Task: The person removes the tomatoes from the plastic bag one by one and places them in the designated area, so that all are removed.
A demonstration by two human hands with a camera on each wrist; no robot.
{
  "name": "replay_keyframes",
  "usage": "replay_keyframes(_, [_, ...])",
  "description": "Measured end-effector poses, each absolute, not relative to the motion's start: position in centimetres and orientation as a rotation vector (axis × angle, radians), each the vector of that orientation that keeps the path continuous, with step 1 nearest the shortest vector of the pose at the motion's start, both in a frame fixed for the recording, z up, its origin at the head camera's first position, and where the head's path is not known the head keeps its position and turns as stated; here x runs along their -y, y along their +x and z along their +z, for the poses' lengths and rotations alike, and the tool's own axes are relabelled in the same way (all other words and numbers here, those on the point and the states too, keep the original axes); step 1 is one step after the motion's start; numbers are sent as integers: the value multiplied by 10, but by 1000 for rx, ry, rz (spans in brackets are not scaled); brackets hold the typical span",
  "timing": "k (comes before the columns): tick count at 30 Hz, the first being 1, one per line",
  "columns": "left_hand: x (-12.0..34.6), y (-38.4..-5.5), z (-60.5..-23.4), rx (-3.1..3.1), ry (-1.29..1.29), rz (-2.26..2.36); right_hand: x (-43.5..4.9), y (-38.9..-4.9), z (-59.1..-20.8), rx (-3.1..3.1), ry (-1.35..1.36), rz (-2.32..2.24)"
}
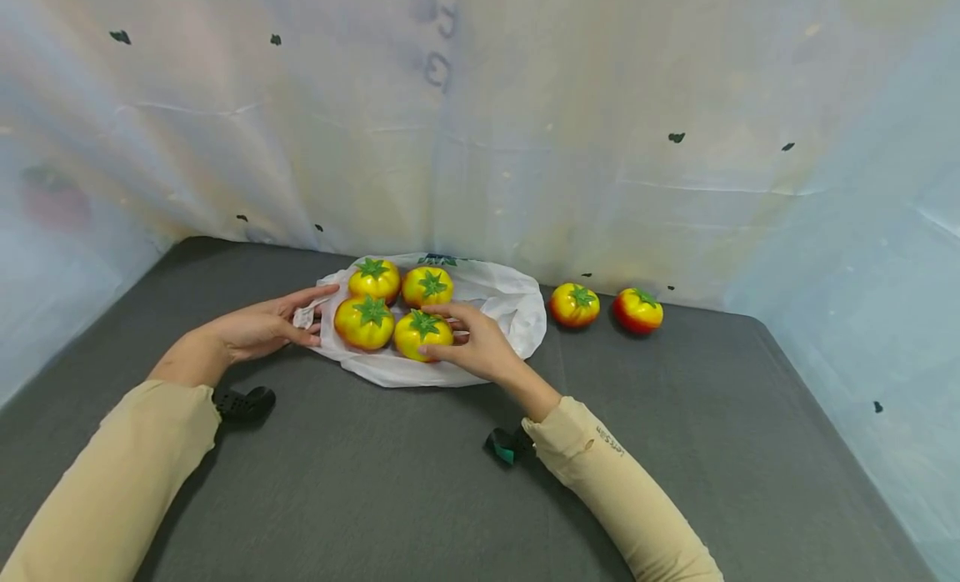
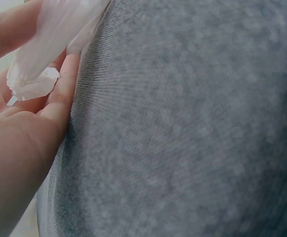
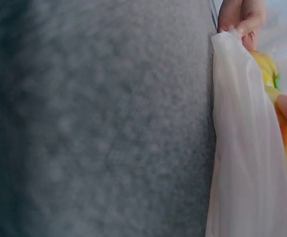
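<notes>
The right hand (image 1: 480, 340) grips the held fruit (image 1: 420, 340), thumb on its near side and fingertips on its far side; such a hold across the round sides probably keeps it from rolling, and it leaves the leafy top uncovered. The left hand (image 1: 262, 325) holds the left end of the white bag (image 1: 517, 323) between thumb and fingers, a crumpled tip poking through towards the palm; this likely stops the thin plastic from sliding.

The bag lies under and around the right hand's grip; the held fruit sits at its near part, and whether it bears on the plastic or is slightly raised, I cannot tell. Just left of that grip is the near-left fruit (image 1: 364, 325); beyond it are the far-left fruit (image 1: 373, 280) and the far-right fruit (image 1: 428, 283); the four stand close together, which perhaps helps them prop one another up.

To the right of the grip, off the bag, rest a loose fruit (image 1: 574, 305) and the outermost fruit (image 1: 637, 311); both lie on the grey table (image 1: 420, 482), apart from either hand.
</notes>
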State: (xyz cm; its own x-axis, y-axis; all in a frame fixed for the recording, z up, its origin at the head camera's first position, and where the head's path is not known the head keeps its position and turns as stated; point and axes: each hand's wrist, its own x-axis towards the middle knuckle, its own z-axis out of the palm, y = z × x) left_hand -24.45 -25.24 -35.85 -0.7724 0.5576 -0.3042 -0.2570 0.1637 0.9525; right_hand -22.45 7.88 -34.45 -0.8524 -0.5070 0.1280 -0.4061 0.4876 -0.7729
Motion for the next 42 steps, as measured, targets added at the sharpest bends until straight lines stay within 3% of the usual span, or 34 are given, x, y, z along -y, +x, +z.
replay_keyframes(25, [246,-244,-356,-1778,278,1683,-98,-218,-332,-2607,-561,-1340])
replay_keyframes(42, [251,-247,-361,-1786,283,1676,-148,-218,-313,-2698,-450,-1447])
